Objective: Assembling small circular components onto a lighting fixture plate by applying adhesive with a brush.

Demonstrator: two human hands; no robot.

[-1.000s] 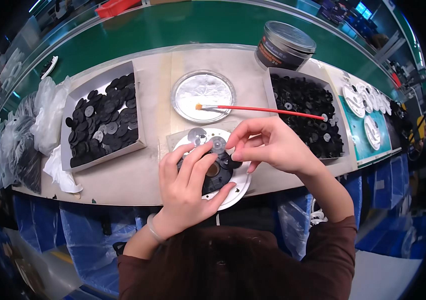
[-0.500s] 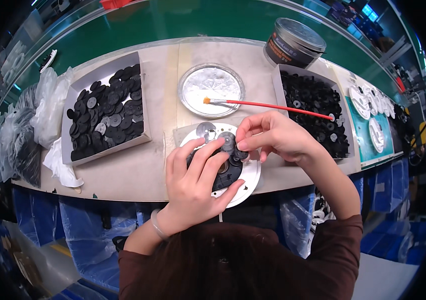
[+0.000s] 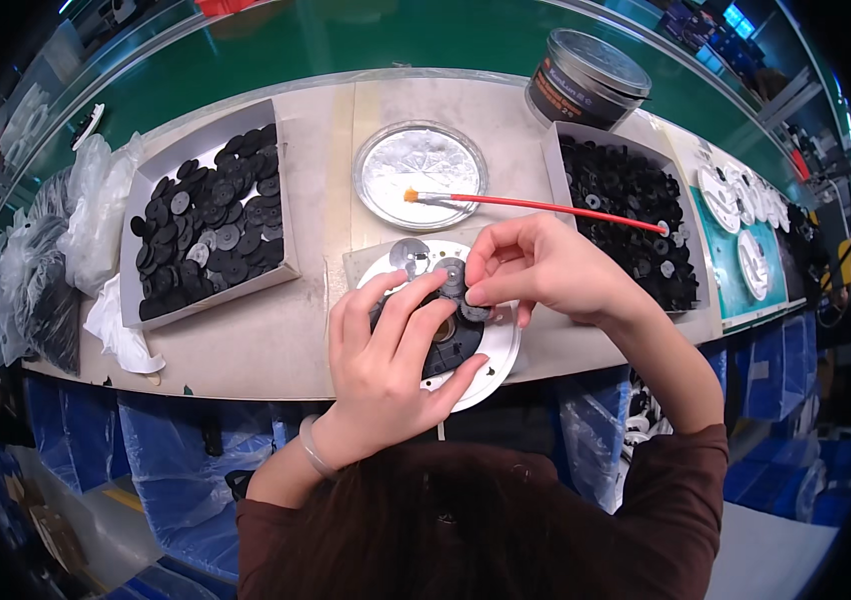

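Observation:
A round white base plate lies on the table in front of me, with a black plastic part on it. My left hand rests over its left side, fingers spread, fingertips touching a grey gear. With thumb and index finger pressed together, my right hand pinches the edge of a small black gear at the plate's upper right. A translucent grey disc sits at the plate's far edge. The fingers partly hide the gears beneath them.
Black gears fill a box on the left; smaller black parts fill another box on the right. A red-handled brush spans from a round lid to the right box. A tub stands behind; plastic bags lie left.
My right hand has shifted slightly left and down, bringing the black gear closer in beside the grey gear. My left hand stays nearly still.

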